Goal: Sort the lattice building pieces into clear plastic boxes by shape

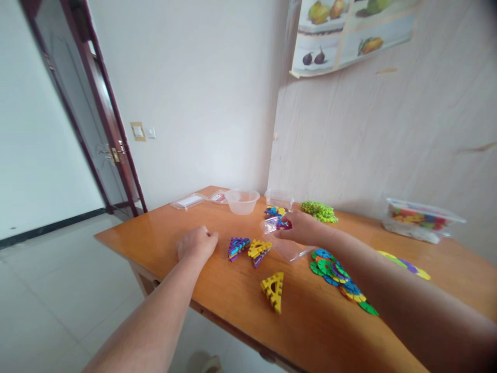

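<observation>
Holding right hand (301, 228) bent at clear container (287, 247), unclear if gripping; resting left hand (197, 243) curled. Probably handling light, slippery; pinching best at rim.

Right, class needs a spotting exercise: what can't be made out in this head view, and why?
All in the head view:
- Left hand: its curled fingers hide whether it holds anything.
- Right hand: its own back partly hides what the fingers touch.
- Discs: the right forearm may cover some.
- Poster: cut off by the top edge.
- Red label: print too small.
</observation>
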`<state>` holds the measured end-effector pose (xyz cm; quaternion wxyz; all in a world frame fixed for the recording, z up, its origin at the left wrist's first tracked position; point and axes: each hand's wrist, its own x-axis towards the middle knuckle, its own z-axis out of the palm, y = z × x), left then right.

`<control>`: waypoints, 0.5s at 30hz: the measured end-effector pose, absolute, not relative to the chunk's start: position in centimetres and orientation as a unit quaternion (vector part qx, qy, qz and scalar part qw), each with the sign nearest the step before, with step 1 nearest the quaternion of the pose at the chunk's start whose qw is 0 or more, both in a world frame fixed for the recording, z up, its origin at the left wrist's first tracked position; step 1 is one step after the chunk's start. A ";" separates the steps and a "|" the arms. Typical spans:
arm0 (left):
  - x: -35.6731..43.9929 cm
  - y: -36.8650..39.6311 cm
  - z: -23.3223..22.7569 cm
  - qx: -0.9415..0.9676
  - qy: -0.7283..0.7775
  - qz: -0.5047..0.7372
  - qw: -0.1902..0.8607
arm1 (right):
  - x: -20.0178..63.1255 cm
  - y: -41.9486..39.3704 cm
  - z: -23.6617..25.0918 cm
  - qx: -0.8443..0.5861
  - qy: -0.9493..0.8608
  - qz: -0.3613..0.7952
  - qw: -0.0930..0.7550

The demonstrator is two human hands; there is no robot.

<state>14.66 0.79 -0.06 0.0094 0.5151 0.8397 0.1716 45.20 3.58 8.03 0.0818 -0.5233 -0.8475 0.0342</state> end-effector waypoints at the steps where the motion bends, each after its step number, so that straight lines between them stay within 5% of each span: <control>1: 14.7 0.8 0.0 0.514 0.841 0.171 0.010 | 44.8 4.0 7.8 -0.522 -0.850 0.040 0.065; 15: 14.8 0.7 0.0 0.512 0.841 0.174 0.015 | 43.9 6.6 6.3 -0.567 -0.813 0.129 0.019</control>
